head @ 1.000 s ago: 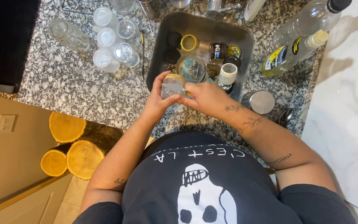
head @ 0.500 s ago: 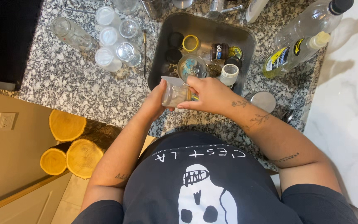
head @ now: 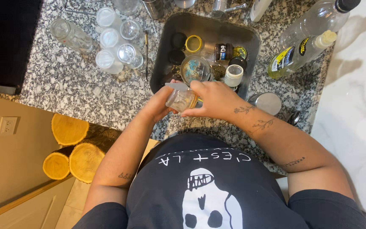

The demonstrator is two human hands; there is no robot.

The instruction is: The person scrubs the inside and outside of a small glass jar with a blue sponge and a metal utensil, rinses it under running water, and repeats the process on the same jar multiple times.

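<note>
Hands met over the granite counter (head: 85,93): the left hand (head: 159,106) cupped a small clear jar (head: 182,99) tilted sideways. At its 3 o'clock, the right hand (head: 217,99) gripped the jar's mouth end, fingers curled.

speckled granite worktop (head: 85,91) | far-left: clear glass jars (head: 111,38) | far-middle: dark grey tray (head: 162,59) | right edge: two clear bottles (head: 306,42), round metal lid (head: 266,103)

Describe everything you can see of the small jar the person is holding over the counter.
The small jar is clear, glass by its look, with something pale inside. It lies tilted on its side, wide end toward the grey tray, above the speckled counter's edge. The left hand cups it from below; the right hand grips its other side.
</note>
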